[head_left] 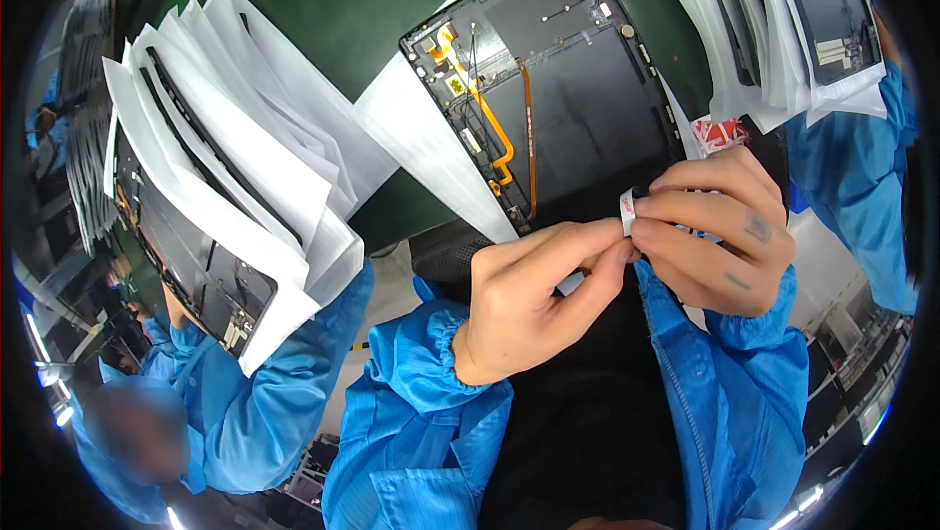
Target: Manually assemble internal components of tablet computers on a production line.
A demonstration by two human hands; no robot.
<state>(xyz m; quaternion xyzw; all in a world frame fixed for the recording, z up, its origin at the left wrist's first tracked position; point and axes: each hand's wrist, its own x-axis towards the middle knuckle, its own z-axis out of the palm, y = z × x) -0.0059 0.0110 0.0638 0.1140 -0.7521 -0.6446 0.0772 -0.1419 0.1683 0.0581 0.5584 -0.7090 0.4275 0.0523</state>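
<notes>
Close together at the near edge of an open black device housing (587,109), my left hand (529,305) and my right hand (729,221) meet fingertip to fingertip. Between them is a small white strip (628,213) with red marks. Both hands are closed in a pinch on it, the left from one side and the right from the other. Orange flat cables (497,133) and thin wires run along the housing's left half. A white sheet (421,128) lies beneath the housing. A small pale piece (570,283) shows below my left fingers; its kind is unclear.
Black housings interleaved with white sheets (235,128) stand at left, and a similar stack (774,30) stands at far right. A red-and-white item (718,134) lies beyond my right hand on the green table (343,11). People in blue sleeves (264,383) are at both sides.
</notes>
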